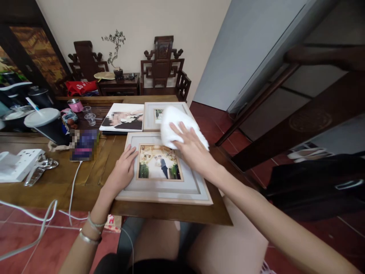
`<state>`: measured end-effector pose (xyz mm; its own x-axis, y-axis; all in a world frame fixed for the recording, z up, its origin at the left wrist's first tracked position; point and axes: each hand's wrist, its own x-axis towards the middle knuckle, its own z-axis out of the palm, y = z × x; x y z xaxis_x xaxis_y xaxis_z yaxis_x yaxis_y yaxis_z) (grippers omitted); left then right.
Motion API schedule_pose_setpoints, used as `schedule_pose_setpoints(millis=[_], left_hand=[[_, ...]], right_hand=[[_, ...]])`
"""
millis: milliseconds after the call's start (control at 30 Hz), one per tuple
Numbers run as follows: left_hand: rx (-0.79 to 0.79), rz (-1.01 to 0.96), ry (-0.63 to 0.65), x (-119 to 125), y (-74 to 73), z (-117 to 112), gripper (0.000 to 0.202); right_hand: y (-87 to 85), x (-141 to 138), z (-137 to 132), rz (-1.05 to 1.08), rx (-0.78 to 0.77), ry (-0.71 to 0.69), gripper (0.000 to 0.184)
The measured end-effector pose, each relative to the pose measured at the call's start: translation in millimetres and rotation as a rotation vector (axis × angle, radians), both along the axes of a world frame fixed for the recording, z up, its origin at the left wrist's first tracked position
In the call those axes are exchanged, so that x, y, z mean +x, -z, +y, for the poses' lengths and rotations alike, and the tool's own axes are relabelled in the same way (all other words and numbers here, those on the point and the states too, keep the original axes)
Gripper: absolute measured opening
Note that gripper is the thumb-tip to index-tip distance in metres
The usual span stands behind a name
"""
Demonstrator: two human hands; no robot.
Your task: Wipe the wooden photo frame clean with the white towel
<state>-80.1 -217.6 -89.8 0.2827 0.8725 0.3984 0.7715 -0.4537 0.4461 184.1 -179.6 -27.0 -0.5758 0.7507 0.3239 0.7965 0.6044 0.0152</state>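
Observation:
A light wooden picture frame point(168, 198) with a wide pale mount and a photo of a couple lies flat near the table's front edge. My left hand point(124, 170) rests on its left border, fingers stretched out and the thumb not clearly seen. In my right hand point(191, 146) is a folded white cloth point(176, 121), held over the upper right part of this frame, with the fingers on top. The cloth covers part of a second picture frame point(152, 107) behind. To the left of that one lies a white-edged photo panel point(125, 116).
Left on the table point(99, 175) are a phone point(84, 146) on a cable, a black cup point(47, 123) with a straw, clear plastic cups point(90, 118), a pink mug point(75, 105) and a white power strip point(21, 165). A wooden chair point(273, 125) stands at right.

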Motion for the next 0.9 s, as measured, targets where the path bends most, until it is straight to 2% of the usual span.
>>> schedule_pose_setpoints(millis=[100, 200, 267, 333, 433, 600, 667, 767, 900], left_hand=[[0.014, -0.005, 0.024, 0, -4.0, 1, 0.038], [0.018, -0.018, 0.054, 1, -9.3, 2, 0.038], [0.021, -0.027, 0.054, 0, -9.4, 2, 0.038], [0.027, -0.035, 0.038, -2, -6.1, 2, 0.039], [0.038, -0.046, 0.021, -5, 1.1, 3, 0.039], [0.083, -0.081, 0.013, -5, 6.4, 4, 0.040], [0.088, -0.088, 0.000, -5, 6.1, 4, 0.041], [0.081, -0.079, -0.012, -4, 5.2, 4, 0.043], [0.073, -0.049, -0.010, -5, 5.2, 4, 0.045]], right_hand=[[-7.6, -49, 16, -0.092, 0.054, -0.167, 0.040], [-5.8, -84, 25, -0.190, -0.066, -0.280, 0.045], [-1.8, -90, 29, -0.196, -0.142, -0.284, 0.050], [-0.2, -81, 33, -0.184, -0.179, -0.243, 0.047], [-5.6, -50, 37, -0.174, -0.215, -0.159, 0.040], [-14.5, 1, 30, -0.195, -0.255, -0.024, 0.053], [-10.9, 10, 14, -0.224, -0.244, -0.013, 0.055], [-6.3, 13, -25, -0.265, -0.237, -0.041, 0.056], [-21.4, 20, -82, -0.201, -0.405, -0.186, 0.054]])
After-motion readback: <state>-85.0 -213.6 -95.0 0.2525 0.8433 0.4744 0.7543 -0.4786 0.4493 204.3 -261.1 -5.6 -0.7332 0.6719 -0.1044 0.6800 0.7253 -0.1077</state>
